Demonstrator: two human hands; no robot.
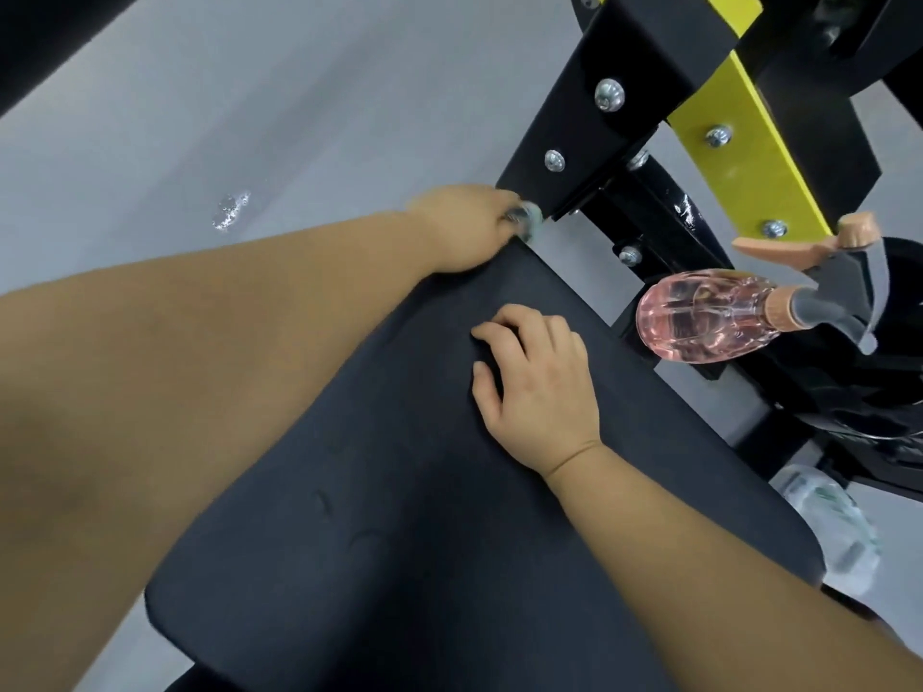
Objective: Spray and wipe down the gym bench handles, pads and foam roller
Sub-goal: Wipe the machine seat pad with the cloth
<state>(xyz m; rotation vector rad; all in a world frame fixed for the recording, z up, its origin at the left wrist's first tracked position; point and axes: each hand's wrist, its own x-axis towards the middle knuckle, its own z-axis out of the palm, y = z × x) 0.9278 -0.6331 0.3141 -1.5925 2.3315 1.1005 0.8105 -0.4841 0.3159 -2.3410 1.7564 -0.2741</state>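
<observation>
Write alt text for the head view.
A person's left hand holds a small cloth at the far corner of a black bench pad; the right hand rests on the pad. A pink spray bottle lies at right.

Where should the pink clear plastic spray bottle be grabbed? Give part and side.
Probably the narrow peach-collared neck of the pink clear plastic spray bottle, from above: it lies on its side, and the round body looks likelier to roll.
</observation>
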